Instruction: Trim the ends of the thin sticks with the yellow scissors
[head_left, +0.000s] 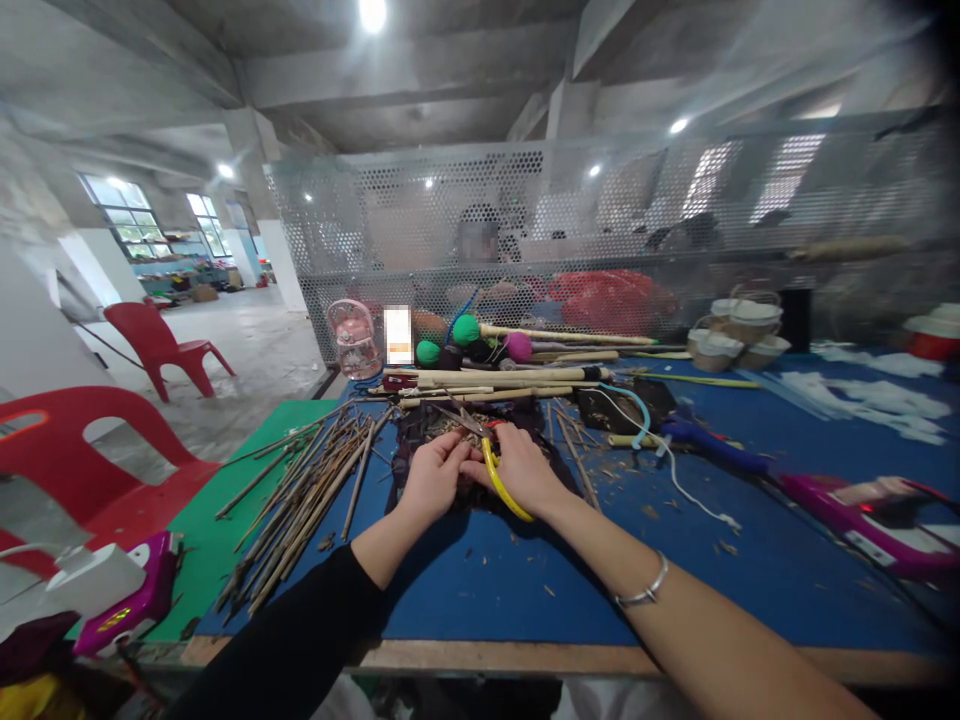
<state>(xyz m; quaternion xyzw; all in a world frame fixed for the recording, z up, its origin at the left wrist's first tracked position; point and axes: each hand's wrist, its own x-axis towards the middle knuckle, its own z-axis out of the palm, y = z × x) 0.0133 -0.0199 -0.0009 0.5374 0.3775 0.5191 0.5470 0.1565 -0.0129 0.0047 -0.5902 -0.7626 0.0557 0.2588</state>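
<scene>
While the right hand [519, 468] grips yellow-handled shears [502, 492], the left hand [431, 478] curls closed alongside.

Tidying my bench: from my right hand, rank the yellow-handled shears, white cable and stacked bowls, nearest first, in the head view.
1. The yellow-handled shears, gripped in the right hand.
2. The white cable, on the blue table to its right.
3. The stacked bowls, far right, by the mesh.

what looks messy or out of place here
Wood chips are strewn over the blue mat right of the right hand holding the yellow-handled shears, and the stick pile on the left fans out loosely.
</scene>
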